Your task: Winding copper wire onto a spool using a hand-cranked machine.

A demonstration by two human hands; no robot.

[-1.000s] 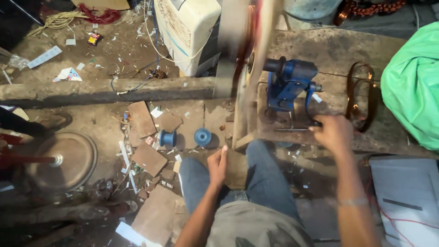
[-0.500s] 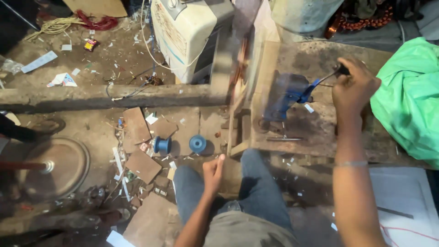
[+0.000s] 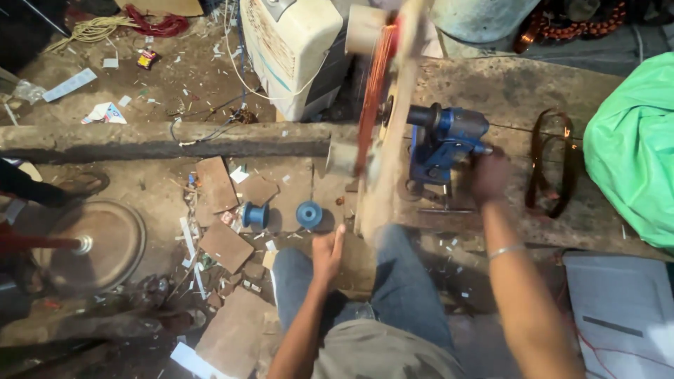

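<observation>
The right hand [image 3: 489,179] is closed on the crank beside the blue winder [image 3: 442,140] on the worktop [image 3: 505,91]. The left hand [image 3: 327,256], loosely open, hovers over the knee by the wooden board [image 3: 382,189].

Bench top: open strip along the far edge and between the blue winder [image 3: 442,144] and the copper coil [image 3: 551,168], the right end blocked by a green bag [image 3: 632,147], the left edge walled by the upright wooden frame [image 3: 382,161] with its orange wire, the right hand [image 3: 489,177] beside the winder.
</observation>
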